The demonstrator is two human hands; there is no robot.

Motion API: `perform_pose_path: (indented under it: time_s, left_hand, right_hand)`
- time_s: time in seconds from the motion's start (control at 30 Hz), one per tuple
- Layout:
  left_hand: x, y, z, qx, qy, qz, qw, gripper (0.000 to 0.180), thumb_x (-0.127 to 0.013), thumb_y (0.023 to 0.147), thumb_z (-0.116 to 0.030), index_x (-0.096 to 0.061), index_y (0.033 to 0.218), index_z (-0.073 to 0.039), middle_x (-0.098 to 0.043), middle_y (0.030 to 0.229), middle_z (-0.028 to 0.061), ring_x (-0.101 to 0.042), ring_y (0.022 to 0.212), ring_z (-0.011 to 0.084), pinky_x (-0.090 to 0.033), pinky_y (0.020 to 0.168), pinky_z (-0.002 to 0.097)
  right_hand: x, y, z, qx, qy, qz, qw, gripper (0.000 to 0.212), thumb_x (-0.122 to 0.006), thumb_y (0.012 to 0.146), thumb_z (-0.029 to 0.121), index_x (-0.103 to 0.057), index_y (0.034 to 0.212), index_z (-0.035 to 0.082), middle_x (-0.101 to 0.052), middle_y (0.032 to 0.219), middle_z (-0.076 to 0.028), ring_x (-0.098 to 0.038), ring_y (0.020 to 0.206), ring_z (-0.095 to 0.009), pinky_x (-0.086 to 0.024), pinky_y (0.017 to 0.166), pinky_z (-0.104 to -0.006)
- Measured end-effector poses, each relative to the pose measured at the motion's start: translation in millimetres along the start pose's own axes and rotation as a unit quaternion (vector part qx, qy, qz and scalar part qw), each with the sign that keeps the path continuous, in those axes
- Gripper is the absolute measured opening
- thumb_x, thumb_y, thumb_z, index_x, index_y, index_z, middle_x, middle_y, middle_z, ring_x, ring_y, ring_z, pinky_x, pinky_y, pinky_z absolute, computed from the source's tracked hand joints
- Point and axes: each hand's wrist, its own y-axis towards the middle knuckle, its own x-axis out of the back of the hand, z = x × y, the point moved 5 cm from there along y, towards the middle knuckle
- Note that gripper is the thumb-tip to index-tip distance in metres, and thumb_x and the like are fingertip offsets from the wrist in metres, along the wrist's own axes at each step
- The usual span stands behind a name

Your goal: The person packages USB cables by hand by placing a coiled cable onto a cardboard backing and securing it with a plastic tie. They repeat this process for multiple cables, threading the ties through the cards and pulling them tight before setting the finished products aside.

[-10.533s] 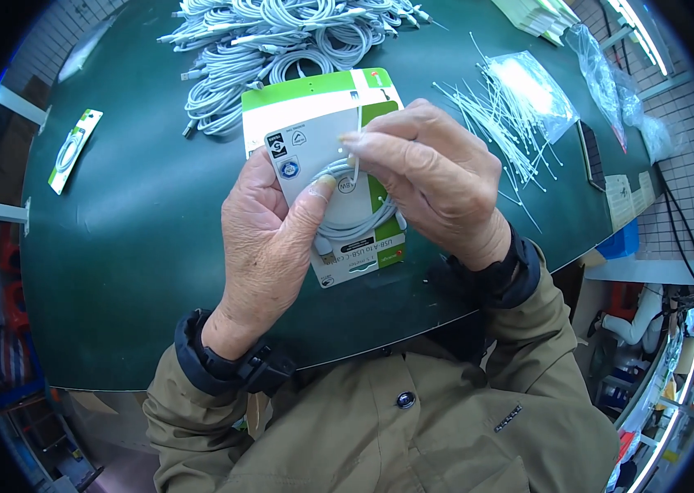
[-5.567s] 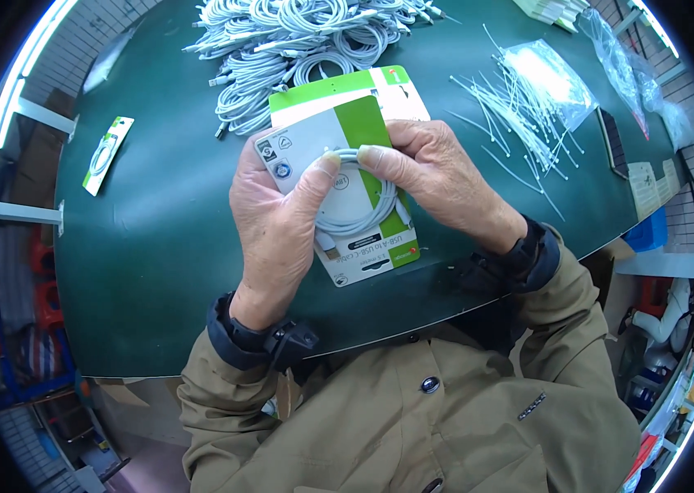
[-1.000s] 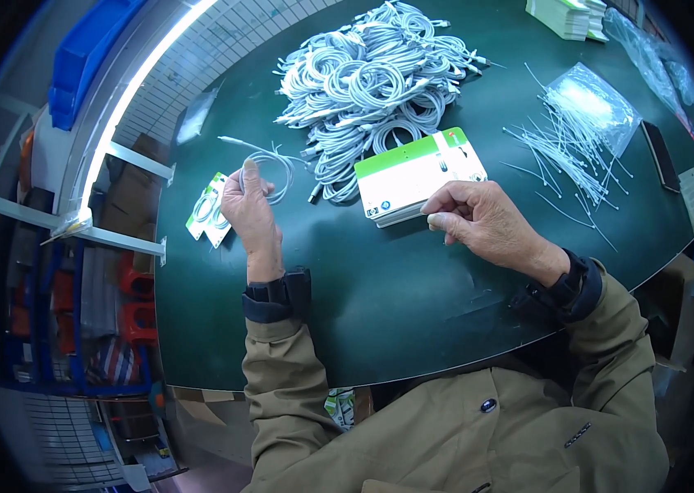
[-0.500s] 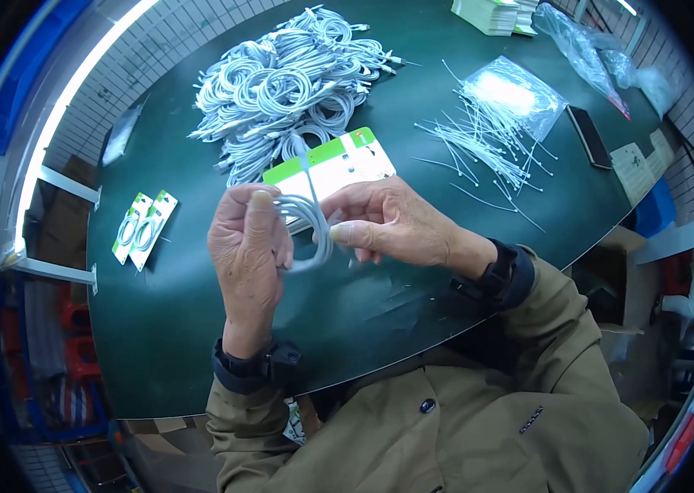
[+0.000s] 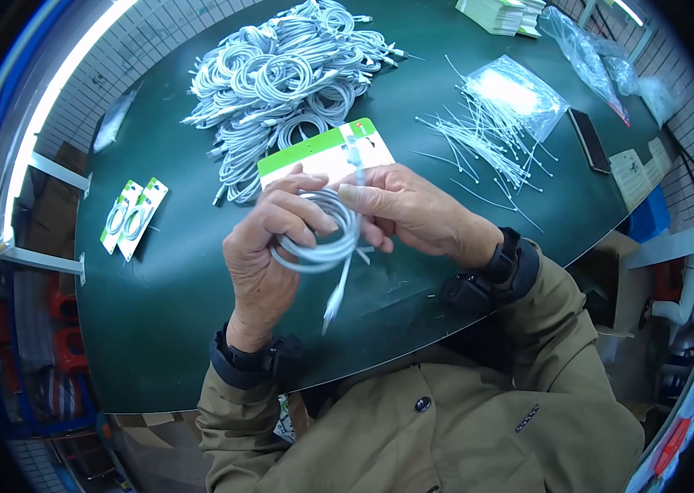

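A coiled grey-white cable (image 5: 320, 256) is held in front of me, above the near half of the table. My left hand (image 5: 269, 234) is closed round the coil's left side, fingers over the loops. My right hand (image 5: 413, 205) pinches at the coil's upper right side with thumb and fingers; one connector end of the cable hangs down between the hands. Just beyond them a green-and-white card (image 5: 306, 154) lies on the table, partly hidden by my fingers. A large heap of similar coiled cables (image 5: 281, 82) lies behind the card.
The dark green table (image 5: 174, 329) carries scattered white zip ties (image 5: 487, 140), a clear plastic bag (image 5: 519, 94) and a black phone (image 5: 589, 140) at right. Two cards with coiled cables (image 5: 133, 218) lie at left. A stack of cards (image 5: 491, 15) stands at the far edge.
The coil has turned, and its connector end now hangs downward. My left fingers have wrapped over the loops, and my right hand has shifted slightly right at the coil.
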Motion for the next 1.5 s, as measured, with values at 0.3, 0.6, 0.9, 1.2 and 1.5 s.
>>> perform_pose_path:
  time_s: [0.3,0.6,0.9,1.2,1.5]
  left_hand:
    - [1,-7,15,-0.009,0.081,-0.04,0.996,0.022,-0.072,0.087,0.005,-0.054,0.08,-0.007,-0.066,0.112,0.011,-0.064,0.116,0.028,-0.051,0.104,0.0394]
    - [-24,-21,43,0.247,-0.12,-0.11,0.955,0.041,-0.074,0.086,0.006,-0.056,0.121,-0.001,-0.051,0.133,0.0106,-0.057,0.122,0.0233,-0.054,0.095,0.0329]
    - [-43,-13,21,0.29,-0.29,-0.209,0.888,0.04,-0.043,0.109,-0.023,-0.05,0.138,0.004,-0.06,0.114,0.0085,-0.061,0.112,0.0216,-0.049,0.099,0.0388]
    - [-23,-29,46,0.325,-0.493,-0.236,0.772,0.045,-0.031,0.113,-0.028,-0.049,0.141,0.003,-0.056,0.084,0.0022,-0.054,0.078,0.0144,-0.05,0.084,0.0368]
    - [-25,-27,26,0.39,-0.377,-0.19,0.818,0.044,-0.042,0.112,-0.028,-0.049,0.143,0.003,-0.039,0.07,-0.0051,-0.035,0.057,0.0043,-0.048,0.072,0.0314]
  right_hand:
    - [-20,1,19,0.026,0.112,0.05,0.992,0.045,-0.069,0.099,0.02,-0.054,0.134,-0.003,-0.062,0.092,0.0,-0.051,0.067,-0.003,-0.044,0.057,-0.0191]
    - [9,1,20,0.097,0.173,-0.071,0.978,0.037,-0.062,0.102,0.012,-0.053,0.135,-0.002,-0.062,0.104,0.0,-0.054,0.077,-0.004,-0.048,0.067,-0.0218]
    - [-10,0,16,0.08,0.168,-0.096,0.978,0.037,-0.04,0.112,0.024,-0.052,0.132,-0.004,-0.063,0.104,-0.004,-0.053,0.075,-0.006,-0.048,0.063,-0.027]
    - [0,7,-6,0.028,0.211,-0.031,0.977,0.043,-0.039,0.112,0.036,-0.055,0.123,-0.002,-0.062,0.09,-0.002,-0.046,0.06,-0.005,-0.04,0.053,-0.0213]
    - [-4,1,-2,-0.041,0.005,-0.086,0.995,0.045,-0.047,0.109,0.044,-0.06,0.106,0.001,-0.059,0.08,0.0,-0.04,0.052,-0.003,-0.035,0.045,-0.0209]
